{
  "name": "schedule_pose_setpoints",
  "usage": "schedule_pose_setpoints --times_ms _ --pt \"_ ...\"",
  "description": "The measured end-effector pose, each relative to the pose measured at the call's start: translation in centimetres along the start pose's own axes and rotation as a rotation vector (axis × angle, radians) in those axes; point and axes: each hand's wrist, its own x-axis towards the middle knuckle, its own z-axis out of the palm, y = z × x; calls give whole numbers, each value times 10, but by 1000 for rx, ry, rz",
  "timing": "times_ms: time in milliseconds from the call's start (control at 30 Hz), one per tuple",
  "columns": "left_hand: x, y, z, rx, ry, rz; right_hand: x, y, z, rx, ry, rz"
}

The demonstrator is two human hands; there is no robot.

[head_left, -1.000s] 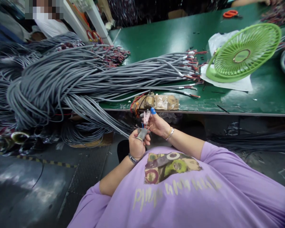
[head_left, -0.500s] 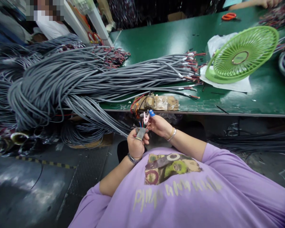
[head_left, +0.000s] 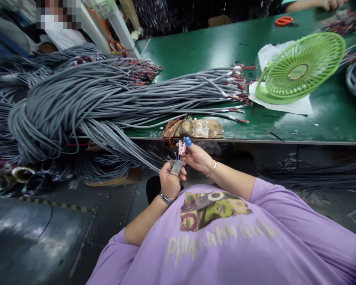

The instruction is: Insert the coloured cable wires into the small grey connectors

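My left hand (head_left: 169,180) is closed around the end of a grey cable (head_left: 150,161), low in front of the bench edge. Its thumb has a grey wrap (head_left: 177,167), and thin blue, green and orange-red wires (head_left: 178,156) fan out above it. Close beside these wires, my right hand (head_left: 199,157) is pinched on a small pink clip-like tool (head_left: 182,147) with two prongs; its exact kind is unclear. A blue cover (head_left: 188,141) sits on one right fingertip. Whether the right fingers also hold a wire is hidden.
Bundled grey cables (head_left: 106,97) spread over the green bench (head_left: 190,49) and hang off its left side. A wooden block (head_left: 207,128) with a motor-like part lies at the front edge. Further off are a green fan (head_left: 298,71), orange-handled scissors (head_left: 284,21) and another person's hand (head_left: 329,4).
Both hands keep almost the same pose, the right one shifting slightly left. The whole view has moved a little.
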Motion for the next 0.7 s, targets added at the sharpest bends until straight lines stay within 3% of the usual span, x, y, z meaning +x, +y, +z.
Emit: schedule_pose_setpoints --times_ms 133,267,433,600,700 --pt "-4 0 -5 9 2 22 -4 -4 -3 2 -65 104" --pt "-5 0 -13 107 37 150 -6 -8 -6 -47 -122 138" --pt "0 3 -19 295 66 316 -7 -7 -6 -121 -100 10" --pt "6 3 -21 410 103 322 -4 -2 -9 -215 -33 -90" --pt "9 5 -19 489 116 404 2 0 -12 -229 -48 -115"
